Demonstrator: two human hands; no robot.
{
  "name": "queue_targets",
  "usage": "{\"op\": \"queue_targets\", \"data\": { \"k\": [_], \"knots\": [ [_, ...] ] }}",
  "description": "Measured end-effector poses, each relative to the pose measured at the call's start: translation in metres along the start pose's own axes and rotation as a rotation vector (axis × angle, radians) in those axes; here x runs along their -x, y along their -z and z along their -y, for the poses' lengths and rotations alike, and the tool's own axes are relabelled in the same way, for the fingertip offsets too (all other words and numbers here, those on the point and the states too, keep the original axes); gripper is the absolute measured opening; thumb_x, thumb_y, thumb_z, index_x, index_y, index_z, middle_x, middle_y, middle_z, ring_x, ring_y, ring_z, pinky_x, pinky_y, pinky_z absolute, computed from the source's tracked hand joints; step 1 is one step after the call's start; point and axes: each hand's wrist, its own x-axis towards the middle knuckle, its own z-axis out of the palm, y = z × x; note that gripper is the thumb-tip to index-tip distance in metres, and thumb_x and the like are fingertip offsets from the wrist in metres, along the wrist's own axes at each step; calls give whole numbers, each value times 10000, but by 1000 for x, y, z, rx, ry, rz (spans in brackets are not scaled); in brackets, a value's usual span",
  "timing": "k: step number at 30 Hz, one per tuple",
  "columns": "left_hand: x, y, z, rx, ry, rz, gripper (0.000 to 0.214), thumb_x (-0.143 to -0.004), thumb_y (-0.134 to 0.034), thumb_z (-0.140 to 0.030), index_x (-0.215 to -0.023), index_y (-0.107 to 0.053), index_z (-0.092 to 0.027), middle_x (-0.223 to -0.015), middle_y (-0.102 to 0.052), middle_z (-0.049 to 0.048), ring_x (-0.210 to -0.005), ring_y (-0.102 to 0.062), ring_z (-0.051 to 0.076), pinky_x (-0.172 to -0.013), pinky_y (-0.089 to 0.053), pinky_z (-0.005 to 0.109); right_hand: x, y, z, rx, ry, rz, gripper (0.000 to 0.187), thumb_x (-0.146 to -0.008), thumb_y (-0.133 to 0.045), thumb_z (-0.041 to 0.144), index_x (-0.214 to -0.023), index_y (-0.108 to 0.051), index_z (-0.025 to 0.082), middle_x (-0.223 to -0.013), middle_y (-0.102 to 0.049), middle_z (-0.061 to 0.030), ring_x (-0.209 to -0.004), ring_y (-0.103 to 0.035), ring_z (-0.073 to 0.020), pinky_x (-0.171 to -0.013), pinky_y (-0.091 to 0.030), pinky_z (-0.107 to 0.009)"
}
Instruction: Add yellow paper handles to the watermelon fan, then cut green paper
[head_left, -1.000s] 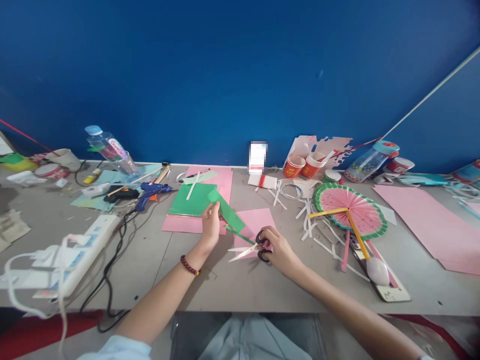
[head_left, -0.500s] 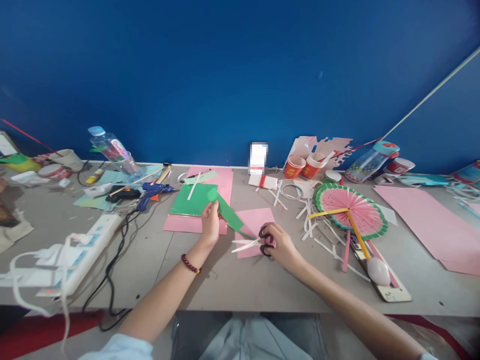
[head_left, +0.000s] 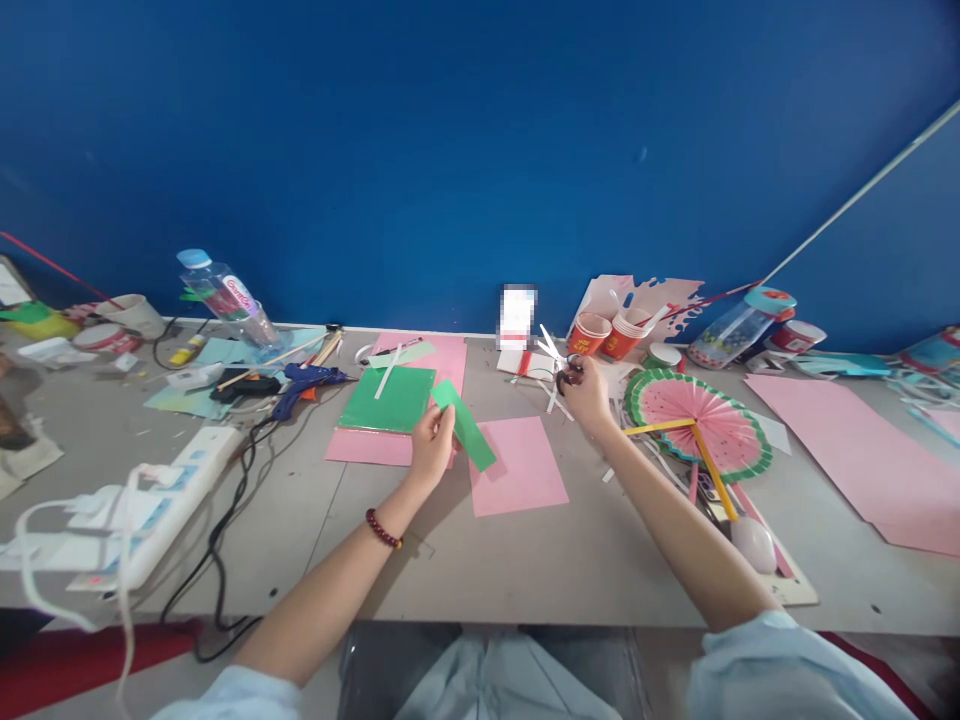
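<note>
My left hand [head_left: 433, 440] pinches a strip of green paper [head_left: 469, 430] near its upper left end, and the strip slants down to the right over a pink paper square [head_left: 519, 468]. Farther off to the right, my right hand [head_left: 585, 390] is closed around the black handles of a pair of scissors [head_left: 553, 352]. Their pale blades are parted and point up and left, close to the red paper cups [head_left: 589, 334]. Beside my left hand lies a green paper stack [head_left: 386, 400] with a narrow white strip across it, on a larger pink sheet [head_left: 450, 350].
At right rests a watermelon-patterned paper fan [head_left: 675, 405] with yellow sticks, among white paper scraps. A blue glue gun [head_left: 304, 385], a tilted plastic bottle [head_left: 236, 305] and a white power strip [head_left: 176, 510] stand left. Large pink paper [head_left: 862, 455] lies far right.
My right hand has carried the scissors away from the pink square, up and right towards the cups. The green strip in my left hand now hangs straighter, its far end free of the scissors.
</note>
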Motion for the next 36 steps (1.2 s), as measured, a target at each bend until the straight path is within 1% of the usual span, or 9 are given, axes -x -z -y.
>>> {"op": "queue_targets", "data": {
  "k": [6, 12, 17, 22, 27, 30, 31, 33, 36],
  "knots": [
    [3, -2, 0, -19, -8, 117, 342, -781, -587, -463, -591, -461, -208, -433, -440, -55, -391, -494, 114, -405, -376, 217, 21, -8, -2, 146, 52, 52, 210, -648, -578, 235, -835, -499, 180, -899, -569, -94, -817, -539, -229, -718, -448, -361],
    [2, -3, 1, 34, 60, 171, 359, -784, -564, -512, -619, -462, -210, -414, -487, -58, -357, -513, 122, -393, -405, 222, 44, -4, 13, 367, 263, 121, 248, -686, -520, 120, -922, -530, 194, -1013, -532, -97, -912, -521, -256, -822, -405, -404],
    [2, -3, 0, 60, 82, 174, 370, -772, -573, -529, -611, -490, -206, -391, -509, -46, -344, -516, 126, -392, -421, 224, 26, -3, -6, 274, 153, 121, 310, -658, -473, 84, -951, -514, 178, -1057, -484, -97, -716, -534, -175, -693, -453, -344],
    [1, -4, 0, 91, 119, 164, 372, -735, -615, -533, -595, -508, -204, -398, -523, -43, -349, -525, 127, -389, -410, 224, 11, -1, -19, 157, 52, 97, 270, -628, -528, 150, -896, -510, 167, -988, -508, -95, -681, -524, -165, -686, -474, -348],
    [2, -4, -3, 77, 124, 169, 369, -739, -614, -518, -590, -477, -209, -387, -508, -52, -349, -527, 130, -391, -394, 223, 2, 11, -16, 149, 12, 28, 295, -606, -554, 169, -898, -515, 155, -1014, -519, -127, -730, -528, -177, -710, -465, -344],
    [3, -4, -4, 59, 106, 169, 355, -762, -594, -503, -601, -484, -206, -400, -520, -47, -357, -534, 127, -399, -390, 219, 7, 17, -4, 82, -84, 16, 243, -618, -608, 241, -838, -538, 166, -897, -563, -84, -671, -508, -166, -657, -449, -322],
    [3, -4, -5, 62, 105, 168, 351, -764, -593, -501, -606, -492, -204, -407, -527, -44, -360, -537, 126, -403, -393, 219, 13, 18, 2, 43, -149, 66, 218, -625, -632, 291, -784, -545, 171, -790, -569, -55, -636, -494, -163, -617, -436, -308],
    [4, -4, -6, 78, 117, 167, 350, -760, -597, -504, -611, -500, -202, -410, -532, -43, -362, -541, 127, -409, -403, 222, 30, 16, 16, -154, -287, 338, 254, -675, -633, 400, -759, -573, 168, -669, -566, -27, -594, -489, -151, -560, -407, -275],
    [6, -5, -6, 113, 151, 172, 351, -756, -601, -509, -622, -500, -201, -413, -538, -43, -353, -542, 131, -397, -407, 225, 65, 8, 34, -263, -343, 558, 344, -689, -633, 483, -727, -633, 141, -648, -597, -46, -571, -508, -141, -524, -392, -257]
  ]
}}
